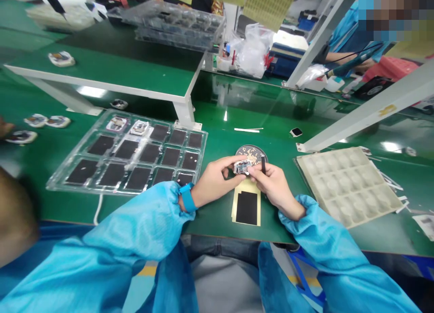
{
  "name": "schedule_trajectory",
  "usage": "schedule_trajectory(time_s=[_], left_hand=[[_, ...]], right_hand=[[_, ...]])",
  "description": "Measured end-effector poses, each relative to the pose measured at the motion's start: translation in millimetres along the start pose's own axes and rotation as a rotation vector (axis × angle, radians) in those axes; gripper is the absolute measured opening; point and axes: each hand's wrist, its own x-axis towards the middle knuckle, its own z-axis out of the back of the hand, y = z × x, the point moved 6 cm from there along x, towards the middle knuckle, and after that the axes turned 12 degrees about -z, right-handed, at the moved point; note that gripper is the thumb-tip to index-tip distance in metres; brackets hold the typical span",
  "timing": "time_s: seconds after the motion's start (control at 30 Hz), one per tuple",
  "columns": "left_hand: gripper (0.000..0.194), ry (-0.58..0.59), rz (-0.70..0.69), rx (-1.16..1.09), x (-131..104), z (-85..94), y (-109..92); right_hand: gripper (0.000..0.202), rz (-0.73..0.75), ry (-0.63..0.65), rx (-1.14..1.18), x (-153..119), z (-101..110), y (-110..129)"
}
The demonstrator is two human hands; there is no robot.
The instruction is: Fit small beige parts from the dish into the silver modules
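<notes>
My left hand (219, 181) grips a small silvery electronic part (242, 167) between thumb and fingers, over the green bench. My right hand (271, 183) touches the part's right side with its fingertips pinched, and a thin black tool (263, 165) sticks up from between its fingers. Just behind the part sits a round dark dish (252, 151) with many tiny tan pieces. Below the hands lies a yellow sheet (258, 200) bearing a black rectangle (247, 208).
A clear compartment tray (63, 179) with black pads and two device parts stands left. A beige moulded tray (352, 186) lies right. Behind are a raised green shelf (135, 73), white posts and a small watch-like device (296, 132). Another person's arm (368, 62) shows at upper right.
</notes>
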Motion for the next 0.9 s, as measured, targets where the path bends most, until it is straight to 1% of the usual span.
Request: schedule_trajectory(time_s=[0.13,0.3,0.4,0.47,0.57,0.63,0.77,0.9], left_hand=[[0.042,0.012,-0.081,0.075,-0.1,-0.1,-1.9],[0.037,-0.003,-0.196,0.148,-3.0,1.2,-7.5],[0.036,-0.022,-0.213,0.148,-3.2,2.0,-10.3],[0.036,-0.041,-0.146,0.104,-2.0,2.7,-7.3],[0.04,-0.047,0.027,-0.064,-0.6,1.0,3.3],[0.044,-0.039,0.103,-0.208,-0.5,-2.2,8.5],[0.049,-0.02,0.164,-0.408,-1.0,-8.0,12.5],[0.05,-0.025,0.189,-0.436,-1.3,-9.5,13.8]], right_hand=[[0.038,-0.008,-0.001,0.027,-0.4,-0.8,-1.1],[0.035,-0.014,0.018,0.074,-1.3,-2.9,-3.4],[0.035,-0.008,-0.001,0.057,-1.6,-2.8,-5.2],[0.034,0.031,-0.053,0.005,-2.2,-1.1,-3.6],[0.033,0.137,-0.149,-0.034,-4.6,2.0,3.9],[0.034,0.184,-0.145,-0.023,-5.5,0.8,8.3],[0.031,0.192,-0.103,-0.015,-5.5,-3.0,11.2],[0.037,0.178,-0.09,0.033,-4.1,-2.8,9.5]])
